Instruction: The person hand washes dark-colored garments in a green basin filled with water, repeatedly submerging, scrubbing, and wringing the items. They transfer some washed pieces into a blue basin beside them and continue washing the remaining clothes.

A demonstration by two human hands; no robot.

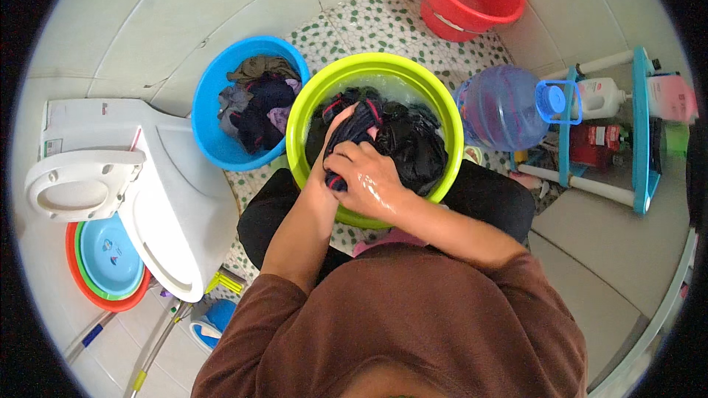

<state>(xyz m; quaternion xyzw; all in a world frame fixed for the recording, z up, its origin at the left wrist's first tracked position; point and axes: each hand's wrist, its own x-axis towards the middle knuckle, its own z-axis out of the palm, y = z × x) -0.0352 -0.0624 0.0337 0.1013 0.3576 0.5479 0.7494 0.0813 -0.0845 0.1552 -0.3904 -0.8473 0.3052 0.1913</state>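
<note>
A bunched dark garment with red stripes [357, 125] is gripped between both hands above a lime-green basin [448, 121]. My left hand [331, 149] lies under and behind the cloth, its fingers partly hidden by it. Over the front of the bundle curls my right hand [368, 174], wet and shiny at the wrist. Soaked black clothes [412, 143] lie in the basin, with soapy water [387, 88] showing along the far side. The basin stands on the floor between my knees.
At left are a blue tub [207, 121] of dark clothes and a white toilet [188, 166]. A red bucket [470, 0] sits far right. To the right, a plastic water jug [500, 108] lies beside a shelf rack [640, 132] holding bottles. The floor is pebble-patterned tile [354, 22].
</note>
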